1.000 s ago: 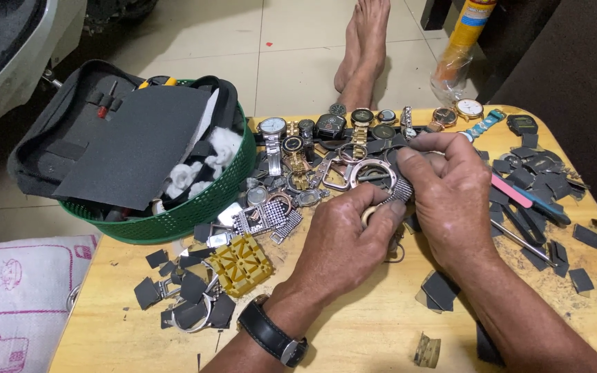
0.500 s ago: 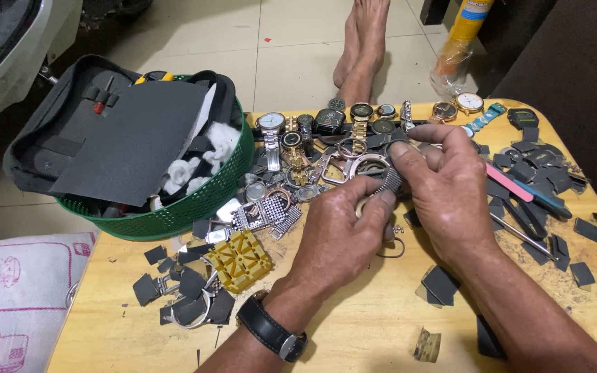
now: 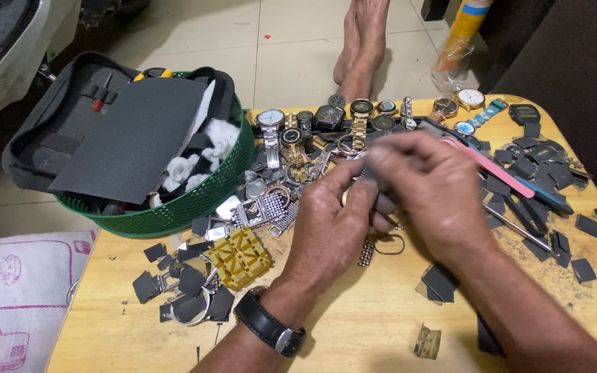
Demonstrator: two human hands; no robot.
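**Both hands bunched over a small watch part, mid-bench**

The left hand (image 3: pixel 329 224), the one with the black wristwatch (image 3: pixel 269 330), comes up from the near edge, fingers curled in toward the thumb. The right hand (image 3: pixel 426 186) sits right against it, fingertips pressed together on a small dark grey piece (image 3: pixel 376 174). It's blurred, so I can't say for sure what it is; it matches the little dark squares (image 3: pixel 188 283) scattered over the wooden bench (image 3: pixel 354 331). What the left grip pinches is hidden behind the right fingers, so I can't tell. Both hands hover just above the bench centre, which keeps the work close to the eye and over a surface that would catch anything dropped.

The surroundings look arranged for reach. A row of watches (image 3: pixel 326 121) lies along the far edge. A loose metal bracelet piece (image 3: pixel 380 245) lies just under the hands. A yellow plastic holder (image 3: pixel 238 257) is near left, and a pink tool and tweezers (image 3: pixel 502 176) lie to the right. The green basket (image 3: pixel 195 200) at far left holds a grey sheet (image 3: pixel 133 138) and cotton.

Compared with half a second ago, the silver ring-shaped piece that showed between the fingers is now covered. The right hand has also shifted a bit toward the left and gone blurry, so it's moving. Everything else on the bench is unchanged.
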